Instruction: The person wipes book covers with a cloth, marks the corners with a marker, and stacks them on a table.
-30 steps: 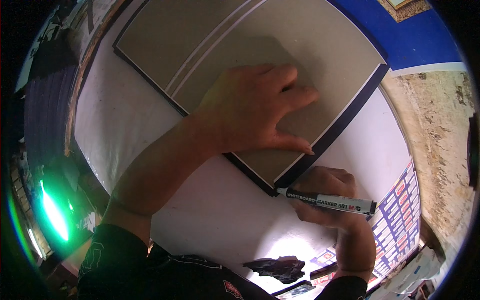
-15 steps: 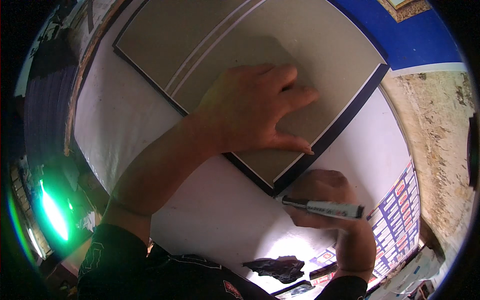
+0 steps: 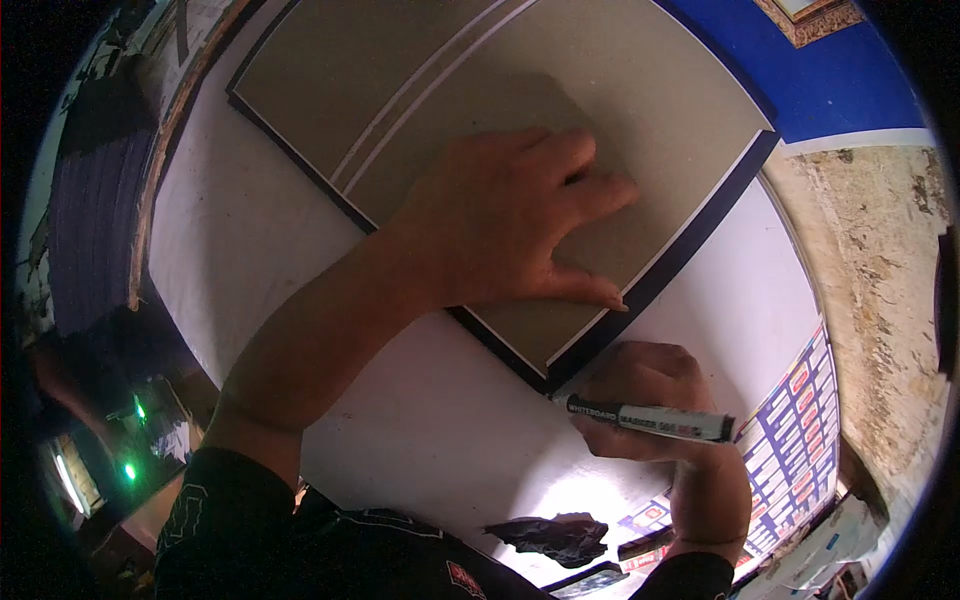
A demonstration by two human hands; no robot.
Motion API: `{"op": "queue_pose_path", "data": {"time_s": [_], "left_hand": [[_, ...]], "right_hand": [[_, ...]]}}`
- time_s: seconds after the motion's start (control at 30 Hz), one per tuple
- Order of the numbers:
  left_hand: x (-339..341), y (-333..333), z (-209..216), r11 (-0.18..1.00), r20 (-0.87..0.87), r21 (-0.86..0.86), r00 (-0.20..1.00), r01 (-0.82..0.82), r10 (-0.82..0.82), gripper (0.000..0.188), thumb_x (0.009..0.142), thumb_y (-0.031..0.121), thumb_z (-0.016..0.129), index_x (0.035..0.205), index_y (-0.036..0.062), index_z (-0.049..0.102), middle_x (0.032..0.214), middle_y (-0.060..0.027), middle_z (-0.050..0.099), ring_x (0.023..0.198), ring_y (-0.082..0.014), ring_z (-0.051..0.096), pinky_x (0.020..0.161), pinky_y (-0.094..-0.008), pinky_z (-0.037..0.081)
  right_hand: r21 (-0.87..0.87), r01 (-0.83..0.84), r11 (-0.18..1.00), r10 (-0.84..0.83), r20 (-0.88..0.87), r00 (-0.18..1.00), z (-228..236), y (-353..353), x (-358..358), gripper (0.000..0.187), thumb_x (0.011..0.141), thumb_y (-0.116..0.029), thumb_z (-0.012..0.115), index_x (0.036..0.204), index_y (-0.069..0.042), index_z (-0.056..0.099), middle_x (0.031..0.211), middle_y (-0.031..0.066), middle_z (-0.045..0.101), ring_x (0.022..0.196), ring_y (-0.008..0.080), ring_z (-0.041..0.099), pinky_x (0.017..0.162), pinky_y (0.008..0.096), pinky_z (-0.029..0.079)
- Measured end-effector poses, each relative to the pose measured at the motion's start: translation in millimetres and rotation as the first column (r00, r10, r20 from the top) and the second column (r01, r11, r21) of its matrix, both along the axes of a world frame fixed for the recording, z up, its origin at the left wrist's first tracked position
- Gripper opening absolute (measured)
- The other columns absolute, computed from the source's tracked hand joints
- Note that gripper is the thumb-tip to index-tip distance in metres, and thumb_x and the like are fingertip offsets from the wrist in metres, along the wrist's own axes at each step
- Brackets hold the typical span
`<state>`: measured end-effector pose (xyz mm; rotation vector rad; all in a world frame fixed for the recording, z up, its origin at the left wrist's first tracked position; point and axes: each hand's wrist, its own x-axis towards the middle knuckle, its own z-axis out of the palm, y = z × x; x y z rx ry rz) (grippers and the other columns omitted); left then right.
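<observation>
A grey-brown board cover [image 3: 480, 80] with dark blue folded edges and two pale strips across it lies on the white work surface. My left hand [image 3: 520, 215] rests on it, fingers spread, the thumb touching the dark right border. Below the cover's near corner, my right hand [image 3: 645, 395] grips a whiteboard marker [image 3: 655, 421] with a white barrel and black end. Its tip points left, close to the dark corner; whether it touches the edge I cannot tell.
A crumpled black scrap [image 3: 552, 538] lies near the front edge by my body. A printed blue-and-white sheet [image 3: 795, 440] covers the right side. A stack of dark sheets [image 3: 100, 200] stands at the left, and a gilt frame [image 3: 812, 18] sits at the far right.
The marker and my right hand have shifted very slightly right and down. My left hand stays put. The large green glare at the left has shrunk to small spots.
</observation>
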<state>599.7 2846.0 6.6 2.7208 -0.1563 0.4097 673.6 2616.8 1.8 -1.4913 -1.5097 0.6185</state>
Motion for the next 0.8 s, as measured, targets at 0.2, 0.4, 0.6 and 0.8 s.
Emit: {"op": "queue_pose_path", "data": {"time_s": [0.2,0.4,0.6,0.8], "left_hand": [[0,0,-4,1.0,0.034,-0.022,0.999,0.012,-0.011,0.075,0.063,0.068,0.074,0.115,0.0152,0.064,0.086,-0.0061,0.047,0.074,-0.0228,0.057,0.063,-0.0371,0.048],[-2,1,-6,0.999,0.055,-0.035,0.998,0.019,-0.018,0.074,0.063,0.068,0.075,0.114,0.0153,0.064,0.085,-0.0066,0.048,0.074,-0.0243,0.058,0.063,-0.0377,0.048],[1,0,0,1.0,0.04,-0.015,0.999,0.0,0.001,0.073,0.063,0.068,0.074,0.112,0.0149,0.065,0.084,-0.0063,0.049,0.071,-0.024,0.058,0.061,-0.0374,0.049],[2,-1,0,1.0,0.036,-0.023,0.999,0.0,0.001,0.073,0.062,0.069,0.074,0.111,0.0149,0.065,0.084,-0.0063,0.049,0.071,-0.0238,0.058,0.061,-0.0373,0.049]], "right_hand": [[-0.011,0.073,0.997,-0.074,-0.158,0.985,-1,1,-3,0.026,0.062,-0.006,0.077,0.081,-0.009,0.059,0.07,0.0037,0.061,0.057,0.024,0.062,0.053,0.0331,0.053],[-0.034,0.014,0.999,-0.011,0.095,0.995,7,-1,5,0.022,0.067,-0.007,0.076,0.083,-0.007,0.061,0.071,0.0067,0.065,0.058,0.0228,0.065,0.055,0.0331,0.054],[0.049,0.083,0.995,-0.066,-0.288,0.955,3,0,2,0.023,0.072,-0.01,0.082,0.086,-0.007,0.064,0.068,0.0085,0.066,0.06,0.0243,0.068,0.053,0.0333,0.055],[-0.039,0.024,0.999,-0.027,-0.092,0.995,6,-1,3,0.02,0.072,-0.012,0.081,0.082,-0.007,0.064,0.066,0.0094,0.065,0.057,0.0247,0.067,0.052,0.0343,0.054]]}}
